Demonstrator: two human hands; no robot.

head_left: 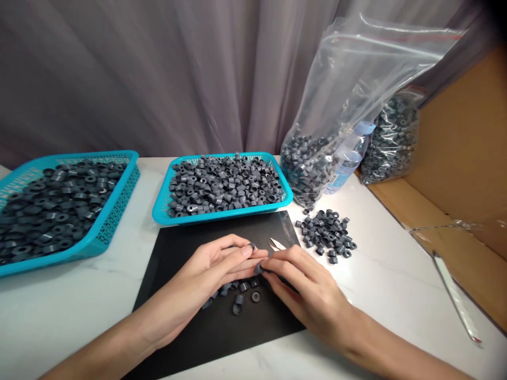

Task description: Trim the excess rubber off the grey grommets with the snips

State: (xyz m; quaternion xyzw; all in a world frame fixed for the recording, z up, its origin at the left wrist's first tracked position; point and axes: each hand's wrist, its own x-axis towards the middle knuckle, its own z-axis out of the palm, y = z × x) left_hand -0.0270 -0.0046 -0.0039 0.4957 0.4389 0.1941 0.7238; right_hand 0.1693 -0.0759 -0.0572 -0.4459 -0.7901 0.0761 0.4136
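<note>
Over a black mat (174, 327), my left hand (222, 261) pinches a small grey plastic cap (253, 246) between thumb and forefinger. My right hand (304, 285) is closed on another grey cap (259, 268), held at the fingertips close against the left fingers. Several loose caps (237, 305) lie on the mat below the hands, some partly hidden by the left hand. One of them (255, 297) shows a hole in its middle. Pointed metal tips (276, 244), perhaps of small scissors, stick out behind my right hand.
Two turquoise baskets, one at left (114, 211) and one behind the mat (222, 215), hold many grey caps. A loose pile (327, 232) lies at right, near a zip bag (336, 89) and a bottle (348, 158). A cardboard box (459, 137) holds another bag (392, 137); a knife-like tool (455, 295) lies beside it.
</note>
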